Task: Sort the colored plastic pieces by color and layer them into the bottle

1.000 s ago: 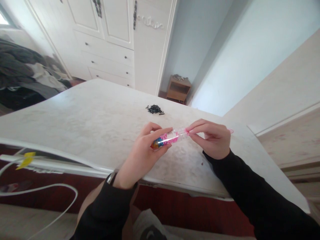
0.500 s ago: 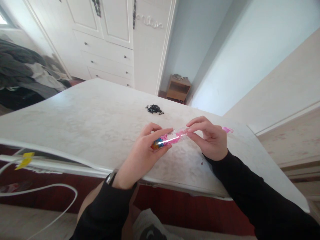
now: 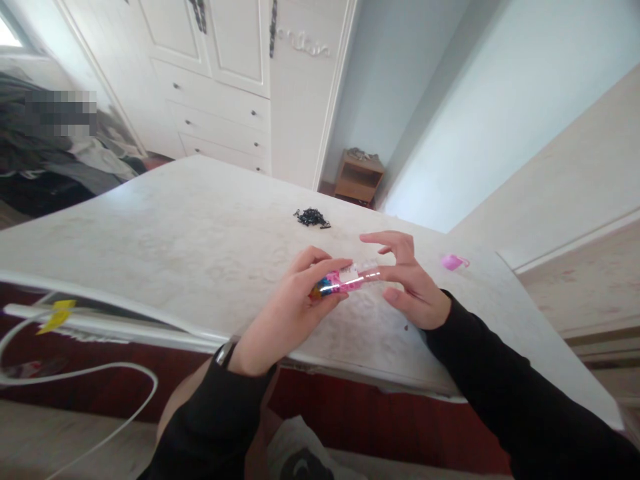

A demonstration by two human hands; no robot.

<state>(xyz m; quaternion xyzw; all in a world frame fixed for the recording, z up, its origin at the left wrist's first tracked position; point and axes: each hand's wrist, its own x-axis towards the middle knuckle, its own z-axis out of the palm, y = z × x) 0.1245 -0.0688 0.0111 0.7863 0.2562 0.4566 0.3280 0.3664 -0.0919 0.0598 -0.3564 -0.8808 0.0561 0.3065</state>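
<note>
My left hand [image 3: 295,300] is closed around a clear plastic tube [image 3: 356,275], held tilted above the table. Small pink, blue and orange pieces fill its left part, and a white label sits on its side; the pieces' kind is too small to tell. The index finger of my right hand [image 3: 413,280] reaches into the tube's right end, while the thumb and other fingers spread apart. A pink cap-like piece with a small loop [image 3: 454,262] lies on the table right of that hand. Beyond both hands is a pile of small black pieces [image 3: 313,217].
The pale marbled table [image 3: 150,233] has its near edge just below my hands. A tiny dark speck [image 3: 406,327] lies near my right wrist. A white cable [image 3: 145,377] loops at the lower left. Behind stand a white wardrobe [image 3: 220,107] and a small wooden cabinet [image 3: 357,180].
My right index finger has moved into the tube's end, and the other fingers have spread from their pinch. The pink cap-like piece now shows fully. The left hand keeps its hold.
</note>
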